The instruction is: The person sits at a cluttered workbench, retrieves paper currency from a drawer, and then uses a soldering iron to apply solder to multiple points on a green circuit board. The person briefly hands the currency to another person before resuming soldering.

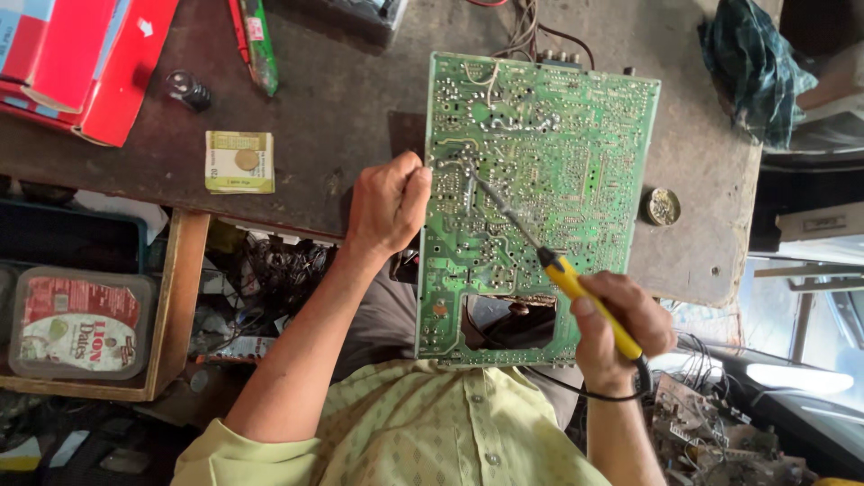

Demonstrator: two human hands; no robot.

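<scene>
The person is soldering on a big green circuit board point(540, 189). The board lies on the brown bench point(342, 108), and its near edge hangs over toward the person's lap.

The right hand point(621, 319) is closed around the yellow handle of a soldering iron point(540, 247). The thin metal tip rests on the board, near the left side. The left hand point(389, 202) is curled up at the board's left edge. Its fingers are pressed together as if pinching something thin, but it is too small to see what. It looks like a joint is being heated right now. The next move probably needs a steady tip and a gentle touch, so only that one spot gets hot.

A small round tin point(662, 206) sits on the bench just beside the board's right edge. It holds something grey and lumpy. A clear plastic tub point(81, 322) with a lid sits on a lower shelf on the left. What is inside it cannot be seen.
</scene>
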